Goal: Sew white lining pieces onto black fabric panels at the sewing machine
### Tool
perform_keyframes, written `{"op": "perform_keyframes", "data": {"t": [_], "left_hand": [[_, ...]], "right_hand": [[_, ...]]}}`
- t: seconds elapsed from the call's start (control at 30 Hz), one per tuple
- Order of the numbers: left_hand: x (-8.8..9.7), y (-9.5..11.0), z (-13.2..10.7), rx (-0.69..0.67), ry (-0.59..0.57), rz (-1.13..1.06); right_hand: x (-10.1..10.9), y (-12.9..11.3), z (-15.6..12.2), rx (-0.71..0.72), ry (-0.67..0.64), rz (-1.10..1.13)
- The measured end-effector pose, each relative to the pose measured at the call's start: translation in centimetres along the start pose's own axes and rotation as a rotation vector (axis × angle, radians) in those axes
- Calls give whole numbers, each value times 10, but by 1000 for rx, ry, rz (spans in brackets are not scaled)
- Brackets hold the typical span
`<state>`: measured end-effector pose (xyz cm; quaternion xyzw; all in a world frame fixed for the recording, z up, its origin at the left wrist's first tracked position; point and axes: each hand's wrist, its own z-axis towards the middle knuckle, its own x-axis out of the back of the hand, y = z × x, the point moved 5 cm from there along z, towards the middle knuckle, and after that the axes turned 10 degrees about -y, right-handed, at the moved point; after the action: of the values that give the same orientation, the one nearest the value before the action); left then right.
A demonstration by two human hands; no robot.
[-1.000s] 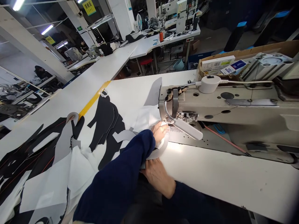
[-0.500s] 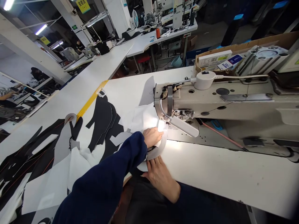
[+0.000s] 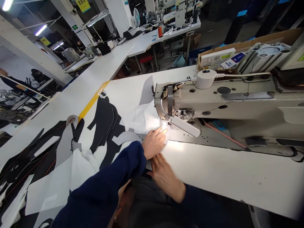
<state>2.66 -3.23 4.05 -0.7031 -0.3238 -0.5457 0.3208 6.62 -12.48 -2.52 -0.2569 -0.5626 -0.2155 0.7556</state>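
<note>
My left hand (image 3: 154, 142) lies palm down on a pale fabric piece (image 3: 142, 118) just in front of the needle area of the grey sewing machine (image 3: 228, 104), fingers stretched toward the lit spot under the machine's small lamp (image 3: 184, 125). My right hand (image 3: 163, 175) rests flat at the table's front edge right behind the left hand, fingers extended and pressing on the same piece. Both arms wear dark blue sleeves. The part of the piece under my hands is hidden.
Black, grey and white cut fabric pieces (image 3: 104, 123) spread over the white table (image 3: 213, 171) to the left. A cardboard box (image 3: 220, 57) with small cartons stands behind the machine. More work tables and machines (image 3: 166, 28) fill the background.
The curved grey strip seen between my hands earlier is now covered. My left hand has flattened onto the fabric and my right hand has slid forward up against it.
</note>
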Motion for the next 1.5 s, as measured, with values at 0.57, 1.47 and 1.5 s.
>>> {"op": "perform_keyframes", "data": {"t": [0.57, 1.47, 1.5], "left_hand": [[-20, -21, 21, -34, -28, -41], [-23, -32, 40, 62, 62, -137], [-26, -33, 39, 39, 39, -120]], "right_hand": [[2, 15, -3, -22, 13, -30], [6, 36, 22, -79, -4, -83], [5, 37, 22, -78, -5, -89]]}}
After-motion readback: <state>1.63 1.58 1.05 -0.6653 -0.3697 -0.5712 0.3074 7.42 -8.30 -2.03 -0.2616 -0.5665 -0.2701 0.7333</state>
